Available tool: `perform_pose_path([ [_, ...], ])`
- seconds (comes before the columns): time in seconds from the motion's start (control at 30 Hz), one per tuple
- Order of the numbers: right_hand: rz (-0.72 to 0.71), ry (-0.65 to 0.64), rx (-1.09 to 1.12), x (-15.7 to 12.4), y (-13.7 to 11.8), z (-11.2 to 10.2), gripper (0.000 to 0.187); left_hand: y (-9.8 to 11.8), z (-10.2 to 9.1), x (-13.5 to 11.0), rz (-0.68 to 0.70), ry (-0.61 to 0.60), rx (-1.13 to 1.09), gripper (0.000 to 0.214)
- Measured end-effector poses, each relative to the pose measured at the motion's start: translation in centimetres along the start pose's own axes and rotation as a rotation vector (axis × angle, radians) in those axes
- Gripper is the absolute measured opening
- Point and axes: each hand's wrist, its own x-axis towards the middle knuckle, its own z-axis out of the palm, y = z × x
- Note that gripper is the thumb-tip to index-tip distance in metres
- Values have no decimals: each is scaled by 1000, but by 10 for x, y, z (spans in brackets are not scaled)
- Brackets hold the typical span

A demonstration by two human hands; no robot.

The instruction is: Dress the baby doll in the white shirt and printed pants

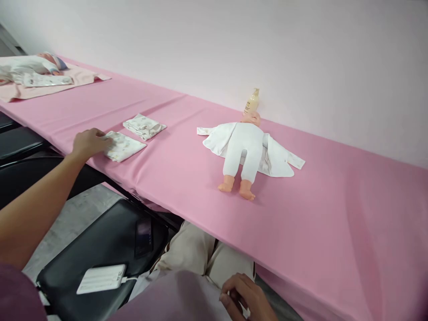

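Observation:
At the left part of the table, my left hand (91, 143) has its fingers closed on the left edge of a folded white printed cloth (124, 147). Just behind it lies another folded white printed cloth (144, 127). My right hand (248, 298) is low over my lap, its fingers loosely curled, with nothing visible in them. Farther up, a baby doll (245, 149) lies on its back in white leggings, feet toward me. Spread out under the doll is a white baby top (279, 158) with its sleeves out to both sides.
A pump bottle (252, 102) stands by the wall behind the doll's head. Far left, a second dressed doll (31, 64) lies on a peach towel (82, 76). A power bank (101, 278) and a phone (143, 236) rest on a black chair (90, 243). Pink cloth covers the table (317, 232).

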Motion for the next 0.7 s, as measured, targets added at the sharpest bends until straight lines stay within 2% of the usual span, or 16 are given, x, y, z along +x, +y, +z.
perform_pose_path([
  [0.1,-19,-12,6,4,5,18,33,6,-12,-7,-24,57,-57,57],
  [0.17,-35,-28,0,4,6,26,34,12,-26,-16,13,129,-106,52],
  [0.3,-40,-3,-15,2,-1,30,34,34,-64,-42,220,320,-295,57],
  [0.4,-86,27,-45,4,-17,19,30,64,-96,-67,428,444,-457,69],
  [0.43,-115,44,-65,6,-25,11,27,77,-107,-76,502,476,-520,67],
  [0.5,-198,90,-123,12,-45,-11,20,108,-131,-96,683,542,-643,47],
  [0.6,-362,244,-275,30,-84,-63,9,161,-168,-130,959,679,-778,29],
  [0.7,-510,579,-419,57,-134,-125,44,213,-203,-171,1166,699,-911,26],
])
